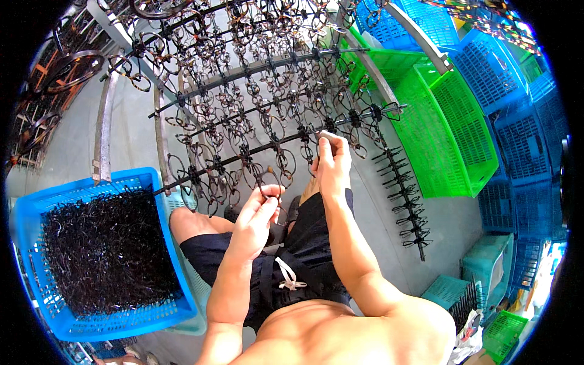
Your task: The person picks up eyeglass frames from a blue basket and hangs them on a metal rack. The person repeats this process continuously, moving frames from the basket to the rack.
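Rows of dark brown, ring-shaped pieces that look like eyeglass frames hang from black rods in front of me. My left hand is closed, thumb and fingers pinching the rim of one such frame low in the nearest row. Higher and to the right, my right hand is pinched at the nearest rod among the hanging pieces. What its fingertips hold, if anything, is too small to make out. A spiky black rod with many short prongs slants downward at the right of the row.
A blue basket at my left is filled with small, dark, thin pieces. Green crates and stacked blue crates stand at the right. Grey metal bars support the rods. Teal crates sit at the lower right.
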Demonstrator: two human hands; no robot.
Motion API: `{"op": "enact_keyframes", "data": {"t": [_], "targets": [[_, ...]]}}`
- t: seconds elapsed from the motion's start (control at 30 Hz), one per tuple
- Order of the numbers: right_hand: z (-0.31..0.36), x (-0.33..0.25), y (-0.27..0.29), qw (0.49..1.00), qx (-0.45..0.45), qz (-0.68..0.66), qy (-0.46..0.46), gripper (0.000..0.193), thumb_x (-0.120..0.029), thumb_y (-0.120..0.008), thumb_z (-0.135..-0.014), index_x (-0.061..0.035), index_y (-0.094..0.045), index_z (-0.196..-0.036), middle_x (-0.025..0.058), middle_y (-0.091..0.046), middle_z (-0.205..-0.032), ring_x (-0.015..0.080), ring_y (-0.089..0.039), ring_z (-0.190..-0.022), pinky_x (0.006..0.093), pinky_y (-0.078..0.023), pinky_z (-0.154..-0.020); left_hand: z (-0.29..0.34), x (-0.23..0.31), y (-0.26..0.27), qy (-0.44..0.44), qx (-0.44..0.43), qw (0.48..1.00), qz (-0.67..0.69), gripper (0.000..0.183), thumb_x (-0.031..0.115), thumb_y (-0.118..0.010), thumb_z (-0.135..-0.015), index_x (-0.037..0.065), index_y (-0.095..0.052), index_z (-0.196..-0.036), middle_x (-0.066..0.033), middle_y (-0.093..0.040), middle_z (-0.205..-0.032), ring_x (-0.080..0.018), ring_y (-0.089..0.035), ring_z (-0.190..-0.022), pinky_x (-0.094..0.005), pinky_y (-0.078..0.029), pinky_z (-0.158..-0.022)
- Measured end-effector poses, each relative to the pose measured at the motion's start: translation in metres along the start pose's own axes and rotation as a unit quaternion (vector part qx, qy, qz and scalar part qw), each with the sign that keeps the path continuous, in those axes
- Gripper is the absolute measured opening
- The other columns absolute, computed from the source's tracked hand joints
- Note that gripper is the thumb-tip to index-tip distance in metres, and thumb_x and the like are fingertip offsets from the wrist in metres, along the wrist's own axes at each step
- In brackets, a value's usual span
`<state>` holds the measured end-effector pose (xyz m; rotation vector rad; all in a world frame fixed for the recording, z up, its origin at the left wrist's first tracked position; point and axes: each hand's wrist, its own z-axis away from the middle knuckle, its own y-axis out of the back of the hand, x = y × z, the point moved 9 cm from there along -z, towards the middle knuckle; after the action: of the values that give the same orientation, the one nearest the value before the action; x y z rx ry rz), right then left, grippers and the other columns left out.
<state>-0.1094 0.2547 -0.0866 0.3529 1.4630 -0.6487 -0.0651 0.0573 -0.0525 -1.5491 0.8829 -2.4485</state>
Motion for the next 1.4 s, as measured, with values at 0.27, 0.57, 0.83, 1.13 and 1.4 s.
{"op": "enact_keyframes", "data": {"t": [0.27,0.57,0.83,1.13,1.4], "targets": [[-0.013,-0.014,-0.009,0.999,0.005,0.048,0.023,0.012,-0.01,-0.053,-0.089,-0.0028,-0.046,-0.096,0.0032,-0.06,-0.077,0.0081,-0.051,-0.061,0.0226,-0.041,-0.055,0.004,0.01,0.011,-0.049,0.048,0.997,-0.029,0.027,-0.002,-0.057,-0.084,0.001,-0.053,-0.111,-0.003,-0.057,-0.087,-0.0108,-0.054,-0.073,-0.0217,-0.046,-0.065],[-0.009,-0.005,-0.022,1.0,0.005,-0.003,0.006,0.019,-0.015,-0.058,-0.089,-0.0062,-0.05,-0.104,0.006,-0.057,-0.085,0.011,-0.054,-0.07,0.024,-0.045,-0.065,0.019,0.012,0.04,-0.128,0.046,0.965,-0.226,0.028,-0.005,-0.059,-0.081,0.002,-0.054,-0.108,-0.0094,-0.063,-0.096,-0.0152,-0.061,-0.089,-0.0265,-0.049,-0.079],[0.145,-0.012,-0.083,0.817,-0.532,0.221,0.006,0.023,-0.003,-0.053,-0.085,0.0012,-0.055,-0.108,0.0137,-0.058,-0.084,0.0208,-0.056,-0.063,0.0268,-0.047,-0.063,0.053,0.051,0.024,-0.159,-0.128,0.911,-0.358,0.029,0.0,-0.064,-0.076,0.001,-0.055,-0.103,-0.0102,-0.066,-0.087,-0.0185,-0.065,-0.079,-0.0283,-0.05,-0.069],[0.011,-0.081,0.046,0.994,-0.009,-0.008,0.11,0.016,-0.013,-0.052,-0.091,-0.0024,-0.053,-0.103,0.0098,-0.064,-0.09,0.0066,-0.045,-0.043,0.0209,-0.035,-0.036,0.131,0.08,0.36,0.107,0.485,0.565,-0.659,0.054,0.043,-0.055,-0.082,-0.004,-0.057,-0.108,-0.0285,-0.056,-0.11,-0.0419,-0.053,-0.103,-0.0477,-0.041,-0.088],[-0.053,-0.025,0.059,0.995,-0.005,-0.056,0.077,0.007,-0.01,-0.051,-0.091,-0.0037,-0.05,-0.095,0.0105,-0.062,-0.098,0.0072,-0.041,-0.04,0.0213,-0.032,-0.035,0.141,0.026,0.406,0.072,0.43,0.755,-0.489,0.036,0.03,-0.059,-0.085,-0.004,-0.05,-0.094,-0.0152,-0.057,-0.083,-0.0233,-0.055,-0.08,-0.0354,-0.043,-0.073]]}}
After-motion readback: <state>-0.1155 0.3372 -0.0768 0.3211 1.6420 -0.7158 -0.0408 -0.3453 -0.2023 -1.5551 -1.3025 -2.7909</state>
